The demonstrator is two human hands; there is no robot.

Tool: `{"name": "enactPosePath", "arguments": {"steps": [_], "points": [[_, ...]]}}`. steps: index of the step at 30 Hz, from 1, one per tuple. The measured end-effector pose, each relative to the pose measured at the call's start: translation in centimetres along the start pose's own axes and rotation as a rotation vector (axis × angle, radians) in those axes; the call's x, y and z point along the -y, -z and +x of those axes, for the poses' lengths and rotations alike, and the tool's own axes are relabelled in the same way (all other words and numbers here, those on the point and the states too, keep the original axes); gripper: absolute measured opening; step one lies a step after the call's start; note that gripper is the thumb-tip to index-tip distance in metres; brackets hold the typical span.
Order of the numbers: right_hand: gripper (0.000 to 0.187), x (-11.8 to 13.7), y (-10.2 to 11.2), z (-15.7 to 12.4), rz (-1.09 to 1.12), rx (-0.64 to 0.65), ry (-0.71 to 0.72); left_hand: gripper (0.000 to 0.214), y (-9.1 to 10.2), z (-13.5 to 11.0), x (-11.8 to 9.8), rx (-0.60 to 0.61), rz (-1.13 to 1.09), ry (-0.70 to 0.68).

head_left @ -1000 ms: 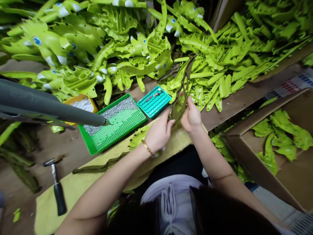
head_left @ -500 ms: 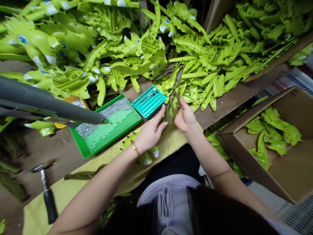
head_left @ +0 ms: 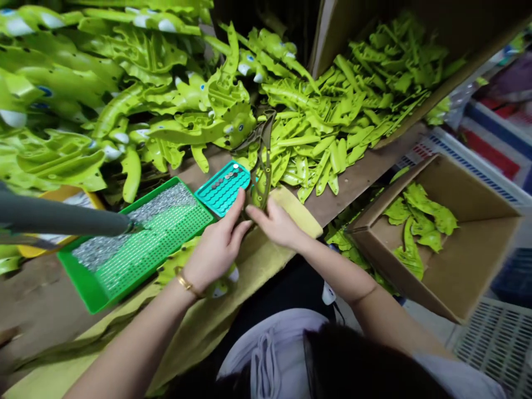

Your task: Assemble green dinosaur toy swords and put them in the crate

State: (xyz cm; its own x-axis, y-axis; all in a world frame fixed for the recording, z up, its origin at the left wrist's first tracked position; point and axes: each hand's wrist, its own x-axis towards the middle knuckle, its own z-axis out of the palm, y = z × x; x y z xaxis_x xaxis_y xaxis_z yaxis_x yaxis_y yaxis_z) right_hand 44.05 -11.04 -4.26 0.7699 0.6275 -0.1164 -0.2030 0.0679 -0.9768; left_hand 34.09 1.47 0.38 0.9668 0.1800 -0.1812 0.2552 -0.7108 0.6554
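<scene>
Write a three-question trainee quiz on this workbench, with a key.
1. Which hand, the left hand or the right hand, wears the gold bangle?
2. True or false: the loose silver rivets lie in the bright green perforated tray.
3. Fill in the colour: the plastic part held by both hands is dark olive, while the parts in the cardboard box are ___.

Key: 1. left; 2. true; 3. lime green.
</scene>
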Motion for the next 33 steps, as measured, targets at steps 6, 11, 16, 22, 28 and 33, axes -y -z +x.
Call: {"name": "enactPosePath", "arguments": {"steps": [6, 11, 16, 22, 28, 33], "points": [[0.043, -2.5, -0.7, -1.3, -0.222, -0.086, 0.002, 0.071, -1.1, -0.3, -0.1, -0.054, 0.163, 0.021], [0.039, 1.5, 3.0, 0.2, -0.342, 0.295, -0.121, 0.073, -0.2, 0.5, 0.4, 0.044, -0.076, 0.045], [0.034, 8.0, 17.9, 6.3, -1.362, -0.388, 0.037, 0.061, -0.1, 1.5, 1.0, 0.204, -0.322, 0.048], [0.04, 8.7, 28.1, 10.1, -1.646, -0.246, 0.082, 0.049, -0.2, 0.3, 2.1, 0.329, -0.343, 0.085], [0.059, 10.7, 25.1, 8.7, -1.527, -0.524, 0.602, 0.042, 0.8, -0.5, 3.3, 0.384, -0.348, 0.149], [0.054, 7.2, 13.5, 4.8, -1.307, 0.093, 0.739, 0.042, 0.0, 0.4, 3.1, 0.42, -0.53, 0.267]]}}
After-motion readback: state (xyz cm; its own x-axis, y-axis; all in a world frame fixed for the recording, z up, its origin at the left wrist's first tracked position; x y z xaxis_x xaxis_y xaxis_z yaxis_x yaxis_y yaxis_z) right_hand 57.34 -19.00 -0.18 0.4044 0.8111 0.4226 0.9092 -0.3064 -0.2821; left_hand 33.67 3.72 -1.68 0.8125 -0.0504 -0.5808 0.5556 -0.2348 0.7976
